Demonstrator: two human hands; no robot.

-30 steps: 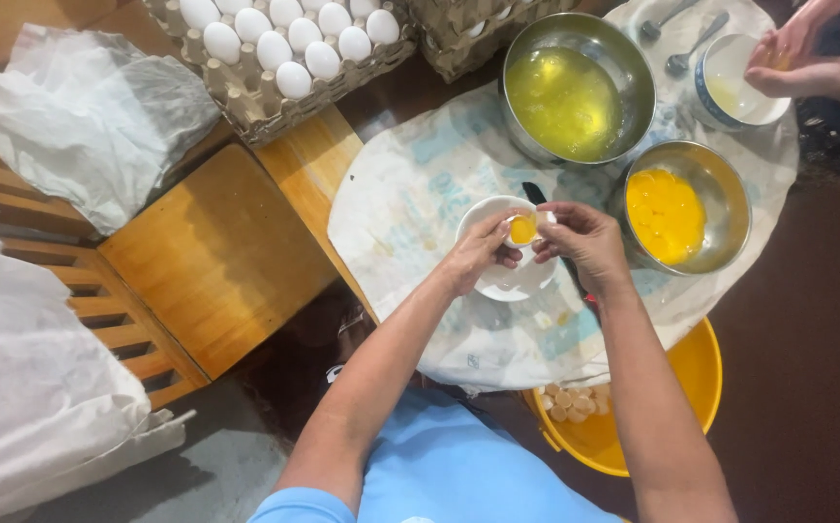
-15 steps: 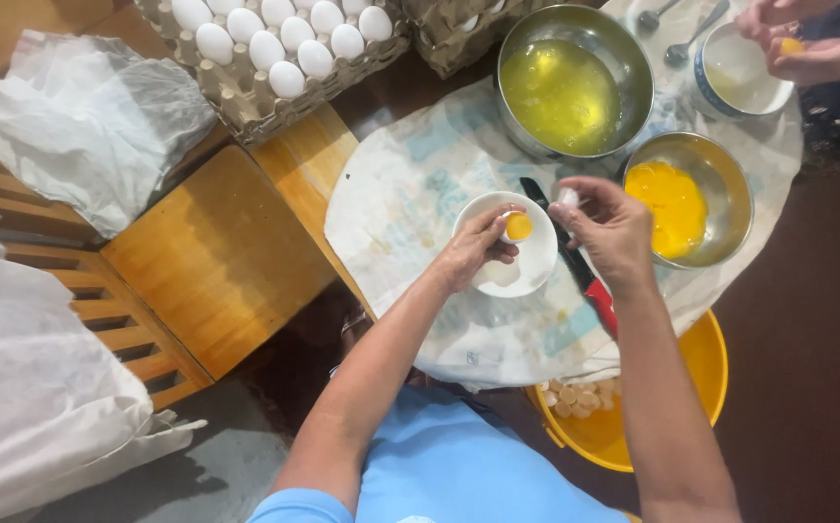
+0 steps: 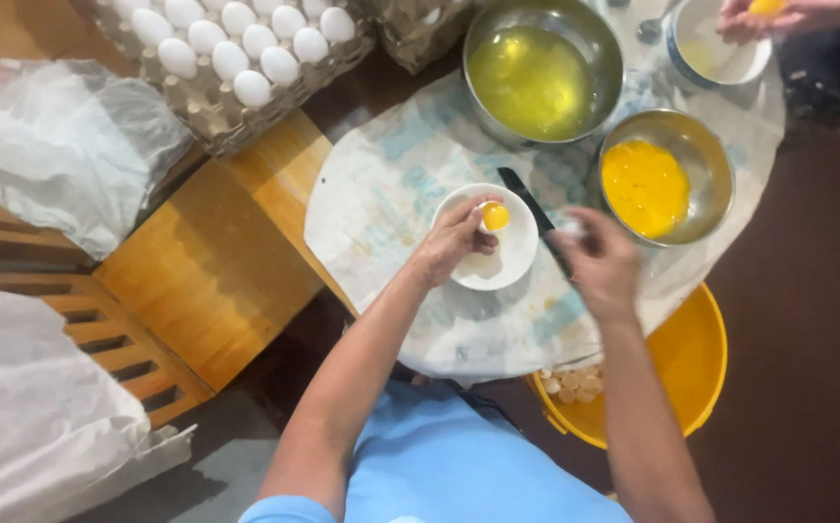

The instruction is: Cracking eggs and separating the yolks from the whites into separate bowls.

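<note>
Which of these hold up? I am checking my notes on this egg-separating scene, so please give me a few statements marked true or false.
1. The left hand holds a yolk over the small white bowl. True.
2. The metal bowl of yolks is empty. False: it holds yellow yolks.
3. White eggs fill a tray at the upper left. True.
4. The yellow bucket holds whole eggs. False: broken shells lie in it.
5. The right hand holds the knife. False: it lies on the table.

On the bench (image 3: 391, 194), the small bowl (image 3: 512, 266) lies under my left grip (image 3: 454, 242). Behind it stands the big bowl (image 3: 541, 73), to its right the yolk bowl (image 3: 667, 179). The egg tray (image 3: 236, 58) is far left, the bucket (image 3: 681, 378) below my right grip (image 3: 599, 261).
</note>
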